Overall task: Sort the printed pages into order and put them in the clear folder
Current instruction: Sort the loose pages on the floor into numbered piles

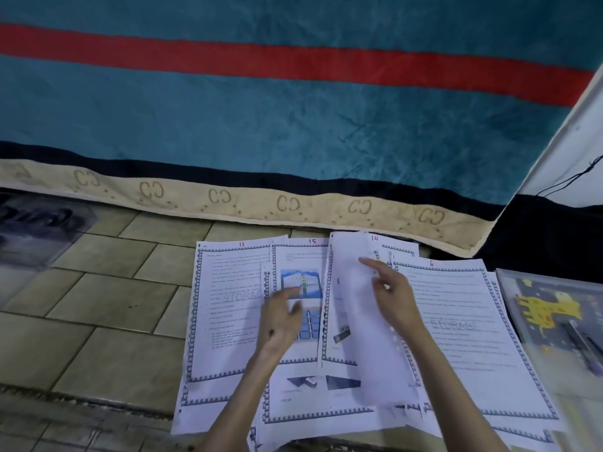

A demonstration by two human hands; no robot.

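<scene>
Your left hand [280, 316] hovers loose over pages [228, 308]; right hand [390, 295] lifts a sheet [362, 321]; folder [554, 308] at three o'clock, blanket [261, 132] at twelve

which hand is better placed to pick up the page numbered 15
Left. The left hand already rests open on the page numbered 15, fingertips on its picture. The right hand is busy over a loose sheet beside it.

My only view is the head camera, worn high and tilted forward and down, close over the tiled floor [98, 288], with the blanket-draped bed [293, 125] filling its upper half.
</scene>
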